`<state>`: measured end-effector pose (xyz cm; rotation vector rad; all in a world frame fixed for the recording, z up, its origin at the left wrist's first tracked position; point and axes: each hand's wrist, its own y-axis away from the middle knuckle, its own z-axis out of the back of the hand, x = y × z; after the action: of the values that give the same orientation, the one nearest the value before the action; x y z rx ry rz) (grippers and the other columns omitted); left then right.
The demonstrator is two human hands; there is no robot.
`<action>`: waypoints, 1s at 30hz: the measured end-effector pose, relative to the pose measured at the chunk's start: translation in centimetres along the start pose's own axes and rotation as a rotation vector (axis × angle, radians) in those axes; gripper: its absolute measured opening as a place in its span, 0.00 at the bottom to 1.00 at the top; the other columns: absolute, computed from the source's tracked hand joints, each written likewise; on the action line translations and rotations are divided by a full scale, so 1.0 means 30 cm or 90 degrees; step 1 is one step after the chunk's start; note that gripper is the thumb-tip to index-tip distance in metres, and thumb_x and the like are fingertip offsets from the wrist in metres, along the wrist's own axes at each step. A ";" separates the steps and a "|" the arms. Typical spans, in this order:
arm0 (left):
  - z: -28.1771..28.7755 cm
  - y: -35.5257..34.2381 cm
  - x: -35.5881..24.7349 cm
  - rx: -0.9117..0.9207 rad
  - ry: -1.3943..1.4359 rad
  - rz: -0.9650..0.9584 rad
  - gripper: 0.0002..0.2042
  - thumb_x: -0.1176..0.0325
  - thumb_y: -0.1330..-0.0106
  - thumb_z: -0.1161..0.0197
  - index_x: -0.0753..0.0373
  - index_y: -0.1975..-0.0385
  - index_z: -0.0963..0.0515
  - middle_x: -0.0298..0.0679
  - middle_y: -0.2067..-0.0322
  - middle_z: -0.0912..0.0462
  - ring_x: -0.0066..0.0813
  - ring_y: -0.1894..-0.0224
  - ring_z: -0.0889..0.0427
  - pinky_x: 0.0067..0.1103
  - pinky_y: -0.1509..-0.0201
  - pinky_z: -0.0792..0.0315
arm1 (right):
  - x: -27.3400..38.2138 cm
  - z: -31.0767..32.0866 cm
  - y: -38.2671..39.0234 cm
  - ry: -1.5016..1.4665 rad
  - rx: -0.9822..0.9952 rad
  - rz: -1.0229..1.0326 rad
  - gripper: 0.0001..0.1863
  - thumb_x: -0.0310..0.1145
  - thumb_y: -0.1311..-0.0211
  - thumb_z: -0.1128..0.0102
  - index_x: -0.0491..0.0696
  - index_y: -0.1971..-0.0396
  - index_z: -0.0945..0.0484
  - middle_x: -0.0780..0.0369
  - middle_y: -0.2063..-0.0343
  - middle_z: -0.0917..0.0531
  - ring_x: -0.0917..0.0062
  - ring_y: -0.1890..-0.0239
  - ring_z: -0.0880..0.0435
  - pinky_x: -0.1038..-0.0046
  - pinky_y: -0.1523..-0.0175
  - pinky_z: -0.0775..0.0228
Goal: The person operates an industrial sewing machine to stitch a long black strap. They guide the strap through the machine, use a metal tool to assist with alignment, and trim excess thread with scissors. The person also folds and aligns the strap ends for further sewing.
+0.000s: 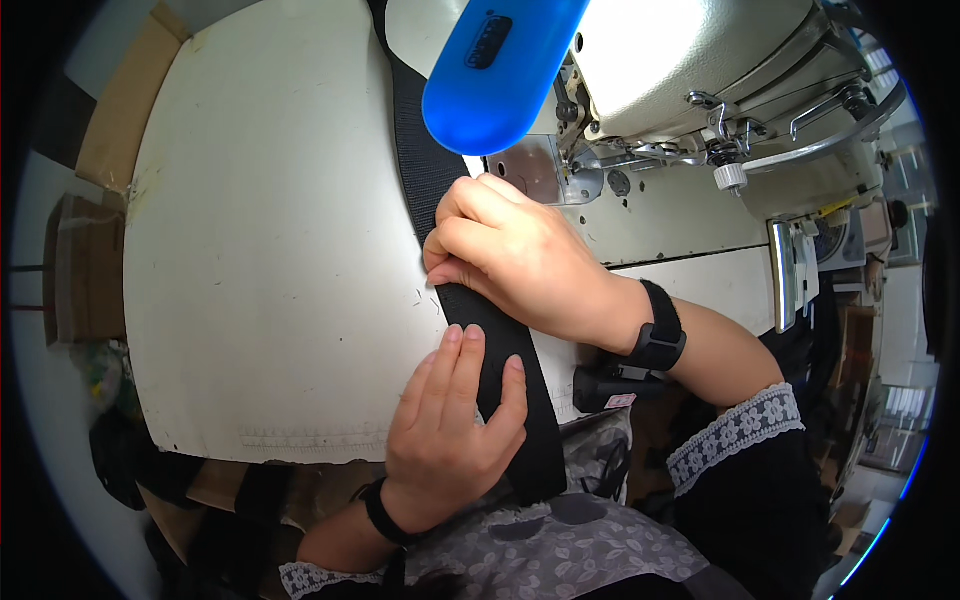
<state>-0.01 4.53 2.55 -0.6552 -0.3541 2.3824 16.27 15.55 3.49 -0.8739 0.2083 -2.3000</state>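
Note:
A wide black webbing strap (420, 150) runs from the far edge of the white sewing table (260, 260) down toward my lap. My right hand (520, 250) is closed on the strap, pinching its left edge between thumb and curled fingers, just this side of the sewing machine's needle area (575, 170). Nearer to me, my left hand (455, 415) lies flat with fingers stretched out, the fingertips resting on the strap's left edge and the table. The part of the strap under my right hand is hidden.
A blue lamp head (500, 80) hangs over the strap, covering part of it. The white sewing machine (700, 50) with its thread guides fills the far right. A phone-like flat object (782, 275) stands at the table's right side. Brown cardboard boxes (90, 270) stand beyond the left edge.

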 end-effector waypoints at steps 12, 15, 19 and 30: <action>-0.003 0.001 0.005 -0.001 0.020 0.002 0.20 0.71 0.52 0.35 0.58 0.55 0.18 0.57 0.47 0.24 0.52 0.44 0.23 0.36 0.42 0.27 | 0.019 0.038 0.052 -0.215 -0.007 -0.202 0.07 0.31 0.36 0.40 0.43 0.67 0.26 0.57 0.68 0.25 0.62 0.62 0.24 0.64 0.60 0.30; -0.005 0.003 0.004 -0.003 0.012 -0.001 0.20 0.71 0.52 0.35 0.58 0.56 0.18 0.56 0.47 0.24 0.52 0.44 0.23 0.36 0.42 0.27 | 0.033 0.036 0.069 -0.126 0.011 -0.112 0.06 0.30 0.38 0.37 0.45 0.68 0.24 0.61 0.68 0.24 0.67 0.64 0.24 0.69 0.58 0.30; -0.007 0.002 0.002 -0.003 0.006 -0.002 0.19 0.70 0.52 0.35 0.58 0.57 0.17 0.55 0.46 0.24 0.52 0.43 0.23 0.36 0.42 0.27 | 0.048 0.013 0.071 -0.048 0.020 -0.072 0.07 0.29 0.43 0.35 0.46 0.69 0.24 0.63 0.69 0.24 0.70 0.63 0.23 0.71 0.61 0.28; -0.007 -0.005 0.002 0.000 0.018 -0.007 0.19 0.70 0.53 0.35 0.60 0.57 0.17 0.55 0.46 0.24 0.53 0.43 0.23 0.37 0.42 0.27 | 0.058 0.023 0.075 -0.099 -0.001 -0.096 0.06 0.27 0.37 0.42 0.45 0.68 0.30 0.57 0.68 0.28 0.66 0.64 0.26 0.70 0.64 0.30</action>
<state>0.15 4.69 2.40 -0.6841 -0.3438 2.3604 16.91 12.76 4.13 -1.0970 0.0780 -2.3550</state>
